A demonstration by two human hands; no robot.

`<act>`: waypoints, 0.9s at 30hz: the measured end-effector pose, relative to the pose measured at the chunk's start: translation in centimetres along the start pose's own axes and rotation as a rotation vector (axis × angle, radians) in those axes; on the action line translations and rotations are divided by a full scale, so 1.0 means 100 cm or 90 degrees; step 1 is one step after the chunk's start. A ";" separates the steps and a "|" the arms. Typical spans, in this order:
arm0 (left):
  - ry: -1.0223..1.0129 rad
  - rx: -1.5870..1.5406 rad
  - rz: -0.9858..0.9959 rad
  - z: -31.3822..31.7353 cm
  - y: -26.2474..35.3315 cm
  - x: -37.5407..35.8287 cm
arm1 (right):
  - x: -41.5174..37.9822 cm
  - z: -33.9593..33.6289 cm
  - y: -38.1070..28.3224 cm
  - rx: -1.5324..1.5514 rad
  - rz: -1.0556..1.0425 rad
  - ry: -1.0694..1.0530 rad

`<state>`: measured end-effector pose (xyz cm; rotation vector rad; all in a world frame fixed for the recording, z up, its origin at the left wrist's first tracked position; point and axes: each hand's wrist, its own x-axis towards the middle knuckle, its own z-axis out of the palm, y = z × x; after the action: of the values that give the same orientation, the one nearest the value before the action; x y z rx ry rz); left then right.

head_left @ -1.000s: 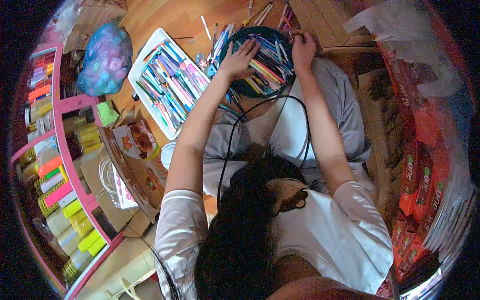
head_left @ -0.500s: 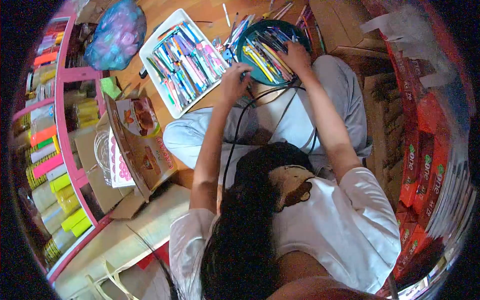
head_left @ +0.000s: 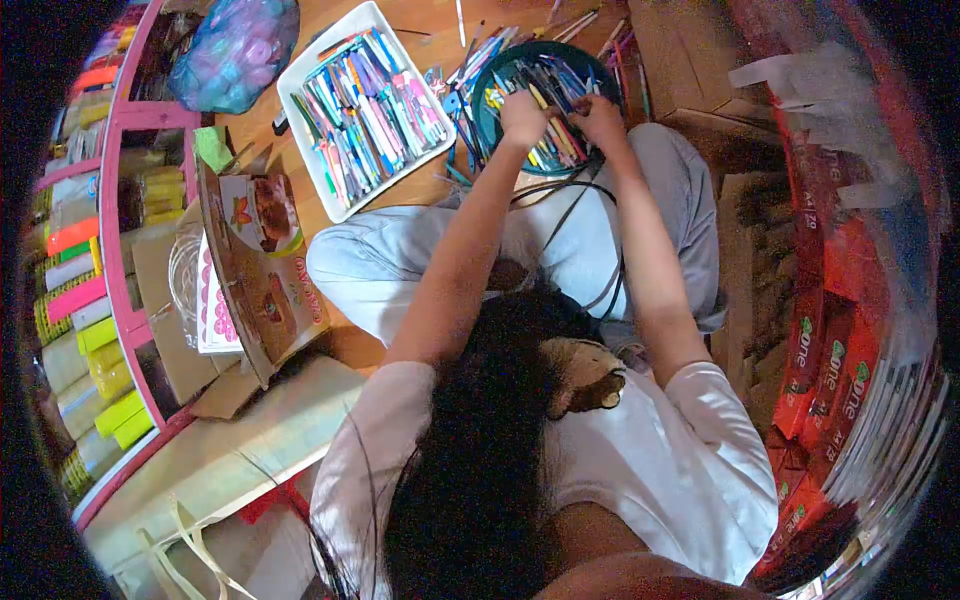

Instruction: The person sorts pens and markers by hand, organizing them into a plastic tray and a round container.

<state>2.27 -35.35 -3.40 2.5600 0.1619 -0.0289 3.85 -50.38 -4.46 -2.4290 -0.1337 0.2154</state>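
A round dark green basket (head_left: 484, 75) by my lap holds many pens and pencils (head_left: 562, 150), several of them yellow. Over its near left part is my left hand (head_left: 525, 118), its fingers bent down among the pens and mostly hidden. My right hand (head_left: 600, 125) is at the basket's right side, with fingers curled together at the pens; what they pinch is too small to make out. Left of the basket stands a white rectangular tray (head_left: 345, 212), packed with pens and markers (head_left: 375, 110) lying in rows.
Loose pens (head_left: 485, 55) lie on the wooden floor behind the basket. A blue plastic bag (head_left: 235, 60) sits beyond the tray. An open cardboard box (head_left: 265, 270) and a pink-framed shelf (head_left: 118, 200) are on the left; red paper packs (head_left: 830, 370) stand on the right. A dark cable crosses my lap.
My left hand has moved right, from between the tray and the basket to over the basket's pens. My right hand has shifted slightly nearer, its fingers more curled. The view has tilted a little.
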 end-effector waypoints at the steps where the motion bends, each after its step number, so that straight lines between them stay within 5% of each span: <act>1: 0.004 -0.023 0.007 0.000 -0.005 0.002 | 0.001 -0.001 0.000 0.005 -0.005 -0.015; 10: -0.043 -0.130 -0.166 0.002 -0.014 0.003 | -0.003 -0.001 -0.009 0.035 -0.076 -0.014; 14: 0.039 -0.034 -0.075 -0.001 0.002 -0.005 | -0.001 0.007 0.000 0.049 -0.056 -0.001; 20: -0.037 0.118 -0.059 -0.017 0.025 -0.004 | -0.002 0.002 -0.005 0.043 -0.094 0.000; 24: -0.009 0.017 -0.173 -0.002 0.010 0.001 | -0.001 0.003 -0.006 0.032 -0.052 -0.040; 27: -0.029 0.033 -0.123 0.007 -0.005 0.006 | -0.001 -0.001 -0.006 0.025 -0.053 -0.062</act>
<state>2.84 -35.19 -4.30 2.5833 0.3943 -0.1655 3.71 -49.99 -4.03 -2.3688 -0.2711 0.2964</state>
